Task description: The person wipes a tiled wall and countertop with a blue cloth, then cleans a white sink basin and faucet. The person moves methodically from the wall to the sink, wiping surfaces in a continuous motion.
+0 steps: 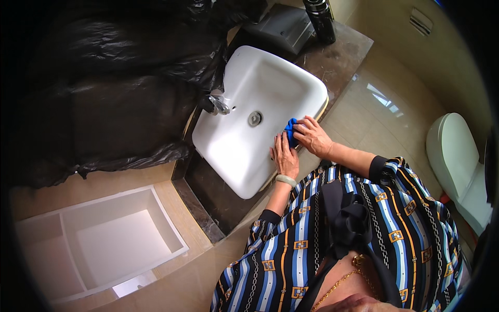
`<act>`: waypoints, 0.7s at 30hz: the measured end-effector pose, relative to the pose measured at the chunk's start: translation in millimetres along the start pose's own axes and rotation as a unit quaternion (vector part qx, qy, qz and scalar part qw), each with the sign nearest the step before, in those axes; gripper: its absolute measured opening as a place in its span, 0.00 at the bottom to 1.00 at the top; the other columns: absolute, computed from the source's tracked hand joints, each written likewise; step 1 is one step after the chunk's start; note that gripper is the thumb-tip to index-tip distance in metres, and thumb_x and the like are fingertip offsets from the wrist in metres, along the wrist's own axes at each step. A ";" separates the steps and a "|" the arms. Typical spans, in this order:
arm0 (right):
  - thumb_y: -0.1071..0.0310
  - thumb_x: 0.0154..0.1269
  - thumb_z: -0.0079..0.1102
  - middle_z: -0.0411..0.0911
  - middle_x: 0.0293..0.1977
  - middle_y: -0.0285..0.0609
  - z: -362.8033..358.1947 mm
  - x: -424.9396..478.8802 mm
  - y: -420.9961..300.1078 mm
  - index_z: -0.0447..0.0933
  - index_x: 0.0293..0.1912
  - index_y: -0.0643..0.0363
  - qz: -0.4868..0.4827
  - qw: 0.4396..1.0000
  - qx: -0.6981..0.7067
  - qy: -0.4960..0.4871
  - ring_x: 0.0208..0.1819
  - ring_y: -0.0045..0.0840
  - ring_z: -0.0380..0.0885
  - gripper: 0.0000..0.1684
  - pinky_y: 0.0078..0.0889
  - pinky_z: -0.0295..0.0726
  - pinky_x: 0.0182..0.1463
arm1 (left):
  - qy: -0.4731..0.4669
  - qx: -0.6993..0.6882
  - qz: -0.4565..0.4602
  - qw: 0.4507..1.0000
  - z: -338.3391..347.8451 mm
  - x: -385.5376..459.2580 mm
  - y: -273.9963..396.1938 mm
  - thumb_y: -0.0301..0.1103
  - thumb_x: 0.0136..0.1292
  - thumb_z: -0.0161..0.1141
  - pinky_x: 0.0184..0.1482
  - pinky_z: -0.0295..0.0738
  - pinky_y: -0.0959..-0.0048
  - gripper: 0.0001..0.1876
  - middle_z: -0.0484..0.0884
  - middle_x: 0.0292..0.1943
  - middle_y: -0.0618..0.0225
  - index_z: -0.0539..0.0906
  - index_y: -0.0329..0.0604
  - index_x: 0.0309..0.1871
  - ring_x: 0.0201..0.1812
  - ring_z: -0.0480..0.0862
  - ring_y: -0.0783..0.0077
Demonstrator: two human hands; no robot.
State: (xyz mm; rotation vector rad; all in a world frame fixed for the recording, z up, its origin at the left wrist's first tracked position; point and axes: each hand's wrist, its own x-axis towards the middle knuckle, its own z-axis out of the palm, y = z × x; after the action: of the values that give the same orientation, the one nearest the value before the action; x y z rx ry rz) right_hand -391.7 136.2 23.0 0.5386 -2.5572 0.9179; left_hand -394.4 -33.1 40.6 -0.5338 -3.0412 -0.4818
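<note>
A blue cloth (pixel 291 128) lies bunched at the near rim of a white ceramic washbasin (pixel 249 163). My right hand (pixel 314 136) grips the cloth from the right, fingers curled over it. On its left side, my left hand (pixel 285 156) rests with its fingers against the cloth and the basin rim; whether it grips the fabric cannot be made out. A pale bangle (pixel 286 180) circles my left wrist. The basin has a round metal drain (pixel 255 118) in its floor, and a chrome faucet (pixel 219 105) stands at its far edge.
Dark stone countertop (pixel 212 187) surrounds the basin. Behind the faucet hangs black plastic sheeting (pixel 128 109). A black box (pixel 280 29) and a black bottle (pixel 321 23) stand on the counter's right end. Recessed wall shelves (pixel 117 230) are at left, a toilet (pixel 454 152) at right.
</note>
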 end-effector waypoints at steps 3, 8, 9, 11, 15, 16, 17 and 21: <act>0.71 0.53 0.58 0.71 0.40 0.43 -11.6 21.6 20.7 0.75 0.40 0.56 -0.001 1.000 0.015 0.000 0.48 0.38 0.70 0.12 0.39 0.71 0.55 | 0.101 0.017 0.057 0.993 8.5 19.2 11.0 0.26 0.60 0.55 0.66 0.57 0.44 0.29 0.71 0.58 0.48 0.70 0.42 0.68 0.62 0.68 0.46; 0.72 0.58 0.57 0.73 0.50 0.45 -44.2 40.6 95.9 0.73 0.56 0.57 0.077 0.984 -0.158 0.025 0.53 0.35 0.71 0.24 0.37 0.74 0.53 | 0.049 -0.098 0.142 0.984 18.6 99.1 68.8 0.18 0.61 0.49 0.60 0.70 0.55 0.33 0.76 0.50 0.48 0.64 0.40 0.73 0.53 0.74 0.44; 0.69 0.61 0.55 0.70 0.59 0.44 -51.3 41.0 96.2 0.71 0.63 0.58 0.090 0.982 -0.156 -0.053 0.59 0.35 0.69 0.28 0.40 0.72 0.59 | 0.038 -0.057 0.158 0.985 24.7 103.9 67.5 0.20 0.64 0.50 0.63 0.67 0.54 0.33 0.75 0.56 0.49 0.60 0.38 0.74 0.56 0.73 0.46; 0.67 0.62 0.55 0.67 0.66 0.46 -28.2 37.0 86.0 0.69 0.64 0.59 0.055 0.967 -0.248 -0.028 0.67 0.36 0.65 0.30 0.45 0.67 0.66 | 0.069 -0.042 0.146 0.986 30.5 95.5 57.6 0.24 0.65 0.52 0.66 0.66 0.55 0.31 0.73 0.62 0.48 0.62 0.37 0.73 0.60 0.72 0.45; 0.64 0.63 0.54 0.63 0.69 0.50 0.7 0.6 49.5 0.66 0.67 0.62 0.074 0.987 -0.135 -0.038 0.73 0.40 0.57 0.33 0.56 0.55 0.74 | 0.116 0.002 0.136 0.984 34.0 48.3 35.5 0.33 0.68 0.56 0.63 0.67 0.54 0.25 0.74 0.64 0.51 0.71 0.40 0.68 0.59 0.74 0.48; 0.64 0.62 0.55 0.63 0.69 0.50 3.5 -4.4 38.8 0.66 0.67 0.62 0.057 0.988 -0.130 -0.056 0.74 0.40 0.56 0.33 0.58 0.55 0.74 | 0.123 -0.006 0.128 0.984 30.0 35.5 28.2 0.31 0.67 0.59 0.63 0.68 0.55 0.23 0.76 0.62 0.52 0.74 0.41 0.65 0.59 0.75 0.49; 0.64 0.62 0.55 0.63 0.69 0.50 7.2 -7.2 25.0 0.66 0.67 0.62 0.032 0.990 -0.121 -0.071 0.74 0.40 0.56 0.33 0.59 0.54 0.74 | 0.146 -0.002 0.125 0.981 23.5 19.3 14.8 0.30 0.65 0.60 0.62 0.69 0.55 0.22 0.78 0.59 0.53 0.77 0.41 0.63 0.58 0.77 0.50; 0.66 0.62 0.53 0.67 0.66 0.46 21.5 -4.4 -9.2 0.70 0.58 0.55 -0.014 0.995 -0.086 -0.052 0.70 0.37 0.62 0.23 0.55 0.58 0.72 | 0.119 0.011 0.081 0.990 4.3 -14.3 -13.6 0.30 0.65 0.60 0.66 0.65 0.53 0.22 0.77 0.62 0.51 0.76 0.40 0.62 0.61 0.76 0.48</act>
State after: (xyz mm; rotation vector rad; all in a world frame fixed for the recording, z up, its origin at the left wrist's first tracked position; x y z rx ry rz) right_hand -388.2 116.5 10.3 0.5825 -2.6818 0.6688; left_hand -385.3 -48.7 31.4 -0.6650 -2.7470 -0.4666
